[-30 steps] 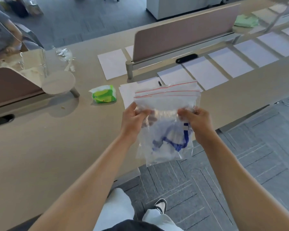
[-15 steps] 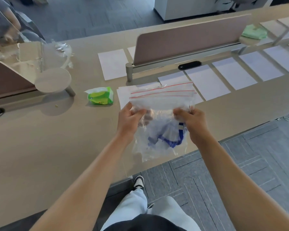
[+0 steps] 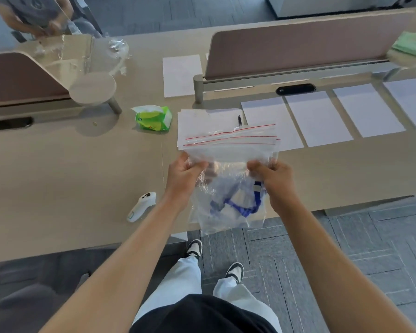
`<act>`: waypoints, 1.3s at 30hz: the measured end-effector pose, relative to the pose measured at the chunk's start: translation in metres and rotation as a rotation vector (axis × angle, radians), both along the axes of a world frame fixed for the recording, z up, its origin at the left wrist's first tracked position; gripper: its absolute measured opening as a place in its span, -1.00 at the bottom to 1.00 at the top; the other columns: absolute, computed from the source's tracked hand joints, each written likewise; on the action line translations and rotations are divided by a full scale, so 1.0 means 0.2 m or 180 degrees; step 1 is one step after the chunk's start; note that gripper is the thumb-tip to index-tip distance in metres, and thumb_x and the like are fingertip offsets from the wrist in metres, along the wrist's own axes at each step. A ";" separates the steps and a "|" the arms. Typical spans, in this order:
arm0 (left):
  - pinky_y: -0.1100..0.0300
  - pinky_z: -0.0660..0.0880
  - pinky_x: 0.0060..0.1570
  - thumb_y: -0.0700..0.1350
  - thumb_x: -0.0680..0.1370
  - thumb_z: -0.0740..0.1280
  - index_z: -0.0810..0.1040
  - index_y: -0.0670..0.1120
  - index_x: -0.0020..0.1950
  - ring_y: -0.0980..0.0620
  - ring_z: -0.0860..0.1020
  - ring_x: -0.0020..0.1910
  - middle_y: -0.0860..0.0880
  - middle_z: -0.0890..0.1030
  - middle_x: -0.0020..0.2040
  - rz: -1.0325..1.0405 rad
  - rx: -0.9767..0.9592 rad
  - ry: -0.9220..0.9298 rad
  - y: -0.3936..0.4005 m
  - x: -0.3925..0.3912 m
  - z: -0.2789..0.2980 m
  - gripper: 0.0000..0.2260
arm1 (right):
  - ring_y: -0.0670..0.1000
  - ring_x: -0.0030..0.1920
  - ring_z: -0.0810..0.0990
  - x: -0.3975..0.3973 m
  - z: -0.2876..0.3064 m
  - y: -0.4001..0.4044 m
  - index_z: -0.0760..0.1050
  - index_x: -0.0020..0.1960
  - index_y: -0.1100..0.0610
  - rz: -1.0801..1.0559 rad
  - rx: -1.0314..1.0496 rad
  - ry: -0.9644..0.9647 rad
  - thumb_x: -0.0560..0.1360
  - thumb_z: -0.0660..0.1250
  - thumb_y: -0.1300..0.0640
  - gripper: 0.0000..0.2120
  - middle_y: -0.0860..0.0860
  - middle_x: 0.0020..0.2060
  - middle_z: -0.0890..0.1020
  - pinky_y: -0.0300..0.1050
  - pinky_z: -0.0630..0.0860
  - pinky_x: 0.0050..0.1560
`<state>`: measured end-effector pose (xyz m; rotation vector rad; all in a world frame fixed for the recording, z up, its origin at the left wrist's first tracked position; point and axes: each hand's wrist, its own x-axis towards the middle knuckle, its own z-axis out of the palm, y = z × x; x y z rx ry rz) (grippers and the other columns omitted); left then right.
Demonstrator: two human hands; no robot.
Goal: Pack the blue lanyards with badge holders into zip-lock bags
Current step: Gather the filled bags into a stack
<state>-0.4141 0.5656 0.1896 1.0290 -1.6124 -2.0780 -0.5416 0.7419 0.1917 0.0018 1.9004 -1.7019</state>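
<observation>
Clear zip-lock bag (image 3: 228,188) with red seal lines along the top, held upright above the near edge of the desk (image 3: 70,176), long axis vertical, mouth away from the body. Contains a coiled blue lanyard (image 3: 244,207) with a pale badge holder (image 3: 240,197), settled toward the bottom. Pinched below the seal by left hand (image 3: 184,175) and right hand (image 3: 273,175), fingers curled on the plastic. Beyond the bag, on the desk: white paper sheets (image 3: 202,121) and a green tissue pack (image 3: 153,118).
</observation>
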 end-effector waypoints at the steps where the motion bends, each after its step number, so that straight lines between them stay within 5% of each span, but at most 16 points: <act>1: -0.12 0.67 -0.15 -0.31 0.57 0.39 0.51 -0.22 0.04 -0.25 0.72 -0.17 -0.21 0.73 -0.08 0.0029 0.0008 -0.0011 0.03 0.01 -0.01 -0.90 | -0.11 -0.31 0.70 0.00 -0.01 0.02 0.69 -0.02 0.25 0.0051 -0.0004 0.0006 0.52 0.50 0.21 -0.90 0.00 -0.31 0.71 -0.30 0.59 -0.29; 9: -0.11 0.63 -0.25 -0.31 0.56 0.42 0.45 -0.31 0.11 -0.20 0.71 -0.26 -0.14 0.74 -0.14 0.0082 0.0273 -0.0418 0.06 0.03 -0.14 -0.79 | 0.08 -0.25 0.69 -0.10 -0.19 0.06 0.69 -0.09 0.24 0.0411 0.0378 -0.0307 0.45 0.57 0.17 -0.85 0.12 -0.24 0.72 -0.01 0.67 -0.16; 13: 0.02 0.39 -0.32 -0.25 0.51 0.49 0.43 -0.33 0.02 0.04 0.34 -0.45 -0.02 0.56 -0.38 0.0043 0.0031 -0.0897 -0.16 -0.15 -0.43 -0.73 | 0.12 -0.28 0.68 -0.27 -0.41 -0.15 0.66 -0.05 0.32 0.0494 0.0712 -0.0464 0.42 0.59 0.16 -0.75 0.19 -0.23 0.71 0.00 0.64 -0.21; 16: 0.19 0.28 -0.44 -0.22 0.49 0.51 0.51 -0.18 -0.05 0.11 0.30 -0.49 0.02 0.40 -0.41 0.0078 -0.0061 -0.1074 -0.37 -0.36 -0.68 -0.81 | 0.10 -0.32 0.62 -0.46 -0.63 -0.37 0.58 -0.22 0.22 0.0537 0.0889 -0.0431 0.42 0.59 0.16 -0.78 0.15 -0.30 0.63 -0.13 0.57 -0.32; 19: 0.24 0.28 -0.50 -0.24 0.48 0.52 0.55 -0.08 -0.10 0.14 0.32 -0.52 0.01 0.45 -0.40 0.0072 -0.0251 -0.1105 -0.60 -0.59 -0.89 -0.83 | 0.06 -0.38 0.57 -0.66 -0.83 -0.60 0.51 -0.30 0.17 0.0546 0.1066 -0.0321 0.43 0.57 0.15 -0.73 0.12 -0.39 0.57 -0.27 0.42 -0.50; 23: 0.29 0.32 -0.48 -0.26 0.51 0.48 0.53 -0.06 -0.13 0.16 0.38 -0.47 0.02 0.50 -0.35 0.0010 -0.0462 -0.1134 -0.84 -0.83 -1.04 -0.83 | -0.01 -0.34 0.64 -0.88 -1.00 -0.84 0.60 -0.28 0.08 0.0682 0.1355 -0.0032 0.42 0.52 0.00 -0.79 -0.01 -0.41 0.65 -0.09 0.56 -0.22; 28: 0.25 0.40 -0.39 -0.22 0.54 0.45 0.50 -0.01 -0.13 0.05 0.43 -0.36 -0.01 0.51 -0.30 -0.0067 -0.0603 -0.1200 -1.04 -1.00 -1.15 -0.83 | 0.08 -0.30 0.68 -1.03 -1.07 -1.03 0.63 -0.16 0.18 0.0705 0.1499 0.0168 0.47 0.48 -0.02 -0.75 0.10 -0.29 0.71 -0.02 0.63 -0.16; 33: 0.10 0.41 -0.23 -0.07 0.52 0.48 0.47 -0.03 -0.11 0.01 0.45 -0.25 0.02 0.52 -0.22 -0.0165 -0.0799 -0.1401 -1.11 -1.05 -1.20 -0.82 | 0.18 -0.14 0.68 -1.10 -1.10 -1.11 0.49 -0.05 0.13 0.0721 0.2104 0.0627 0.39 0.48 -0.24 -0.54 0.08 -0.20 0.62 0.11 0.62 -0.13; 36: 0.13 0.45 -0.11 0.02 0.53 0.48 0.49 -0.05 0.14 0.02 0.49 -0.08 0.07 0.53 -0.07 -0.0261 -0.0960 -0.1384 -1.12 -1.03 -1.17 -0.71 | 0.03 0.12 0.58 -1.09 -1.07 -1.10 0.44 0.36 0.09 0.0793 0.2160 0.0824 0.45 0.50 -0.23 -0.37 -0.03 0.13 0.58 -0.06 0.54 0.10; 39: 0.15 0.46 0.14 0.09 0.55 0.45 0.43 -0.03 0.44 0.07 0.50 0.14 0.06 0.54 0.16 -0.0310 -0.1184 -0.1440 -1.09 -0.97 -1.12 -0.48 | -0.02 0.27 0.51 -1.04 -0.98 -1.07 0.33 0.50 0.06 0.0698 0.2164 0.1034 0.52 0.45 -0.19 -0.33 -0.03 0.34 0.50 -0.09 0.46 0.24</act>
